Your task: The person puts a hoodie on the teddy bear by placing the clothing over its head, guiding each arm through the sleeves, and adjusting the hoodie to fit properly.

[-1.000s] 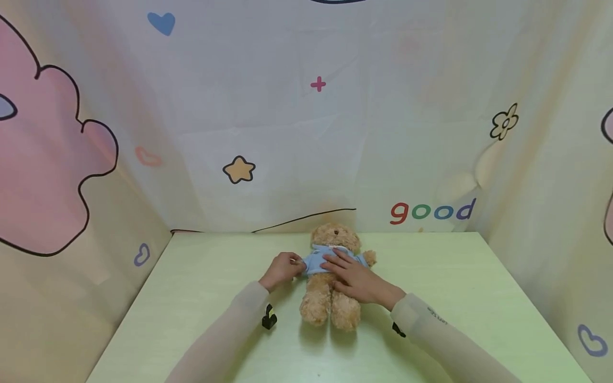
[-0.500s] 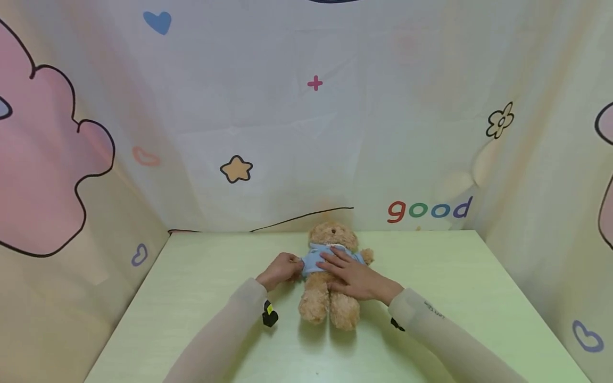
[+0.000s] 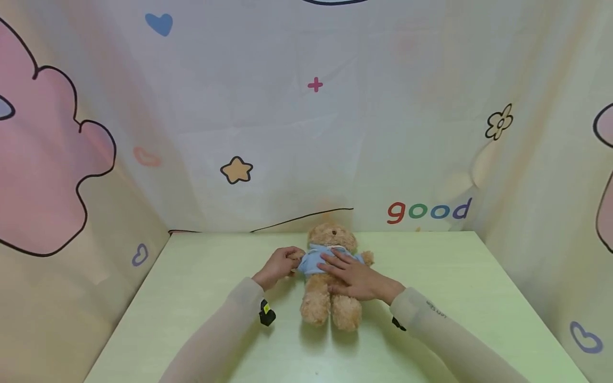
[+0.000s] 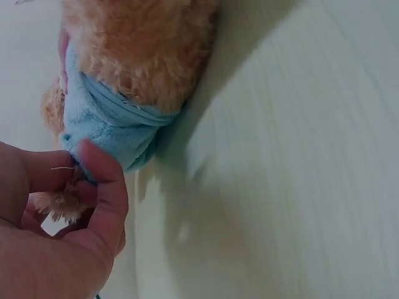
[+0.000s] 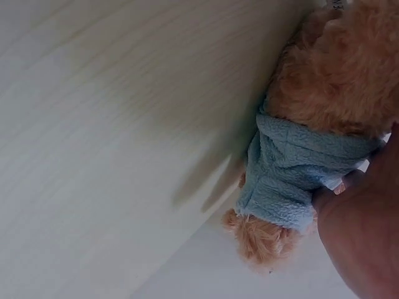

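A light-brown teddy bear (image 3: 316, 306) in a blue fleece top (image 3: 313, 259) lies on its back on the pale table, legs toward me. My left hand (image 3: 280, 266) is at the bear's arm on the left side. In the left wrist view, thumb and forefinger pinch the cuff of the blue sleeve (image 4: 103, 134), and the furry paw (image 4: 61, 204) pokes out between the fingers. Spread over the bear's belly and top, my right hand (image 3: 361, 277) rests with straight fingers. The other paw (image 3: 367, 258) sticks out of its sleeve at the right.
The pale green table (image 3: 431, 319) reaches back to a printed cloth wall (image 3: 287, 133), with more cloth at both sides. The bear's head is close to the table's back edge. A black wrist device (image 3: 267, 314) shows by my left sleeve.
My left hand has shifted slightly up and opened its hold a little along the bear's sleeve, so more of the paw shows. The right hand stays on the belly.
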A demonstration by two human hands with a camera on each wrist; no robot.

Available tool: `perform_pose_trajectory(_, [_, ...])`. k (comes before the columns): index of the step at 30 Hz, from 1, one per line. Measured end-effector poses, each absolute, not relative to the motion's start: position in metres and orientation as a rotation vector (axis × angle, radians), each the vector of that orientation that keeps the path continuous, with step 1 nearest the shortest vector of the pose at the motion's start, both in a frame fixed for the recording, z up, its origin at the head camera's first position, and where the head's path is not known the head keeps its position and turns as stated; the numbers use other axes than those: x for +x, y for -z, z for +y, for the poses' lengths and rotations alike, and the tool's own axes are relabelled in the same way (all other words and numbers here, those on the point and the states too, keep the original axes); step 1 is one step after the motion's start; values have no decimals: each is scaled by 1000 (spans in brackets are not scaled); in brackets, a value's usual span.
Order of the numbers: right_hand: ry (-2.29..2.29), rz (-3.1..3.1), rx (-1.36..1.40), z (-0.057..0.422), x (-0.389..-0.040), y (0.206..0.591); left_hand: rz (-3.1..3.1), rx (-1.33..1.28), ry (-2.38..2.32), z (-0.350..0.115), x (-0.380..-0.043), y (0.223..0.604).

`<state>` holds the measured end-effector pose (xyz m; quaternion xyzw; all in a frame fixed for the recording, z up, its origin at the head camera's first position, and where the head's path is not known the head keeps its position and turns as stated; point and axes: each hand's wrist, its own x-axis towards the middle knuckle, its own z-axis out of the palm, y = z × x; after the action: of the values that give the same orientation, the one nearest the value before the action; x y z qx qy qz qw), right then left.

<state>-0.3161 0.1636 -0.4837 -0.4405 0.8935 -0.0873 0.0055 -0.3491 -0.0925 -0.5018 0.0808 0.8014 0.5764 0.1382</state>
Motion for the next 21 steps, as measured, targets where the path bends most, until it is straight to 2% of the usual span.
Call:
perform_pose_trajectory(10, [335, 2804, -1435, 158, -319, 489, 2271, 257, -1580, -102, -348, 504])
perform_pose_trajectory(21, [432, 2777, -1366, 165, -317, 483, 2410, 384, -1525, -112, -355, 505])
